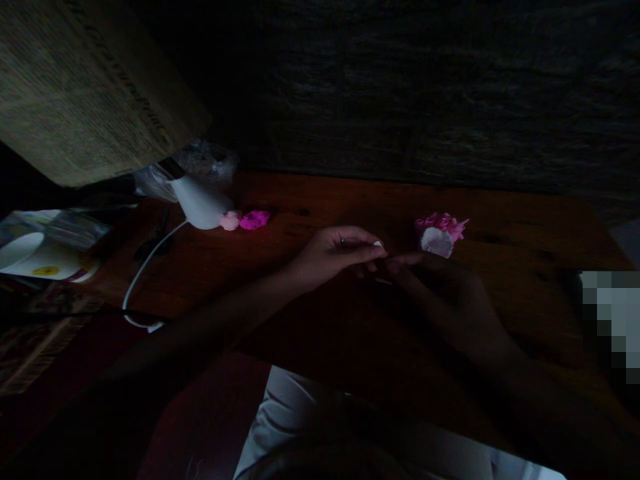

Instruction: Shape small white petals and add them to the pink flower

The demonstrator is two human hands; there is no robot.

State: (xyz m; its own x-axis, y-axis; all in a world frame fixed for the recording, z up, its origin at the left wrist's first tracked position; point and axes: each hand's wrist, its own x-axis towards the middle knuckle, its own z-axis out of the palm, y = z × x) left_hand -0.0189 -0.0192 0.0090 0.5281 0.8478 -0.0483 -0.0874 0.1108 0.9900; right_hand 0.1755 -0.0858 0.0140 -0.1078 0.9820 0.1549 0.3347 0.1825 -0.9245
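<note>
The left hand (340, 255) pinches a small white bit (378, 245), which squeezing hard could squash, while the right hand's (450, 297) grip is too dark to tell.

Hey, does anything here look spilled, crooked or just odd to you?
Nothing looks plainly spilled or broken, though it is very dark. The lamp and white cup both slant left, perhaps only from lens distortion. The blocky patch at the right edge looks odd, more like picture masking than a real thing.
</note>
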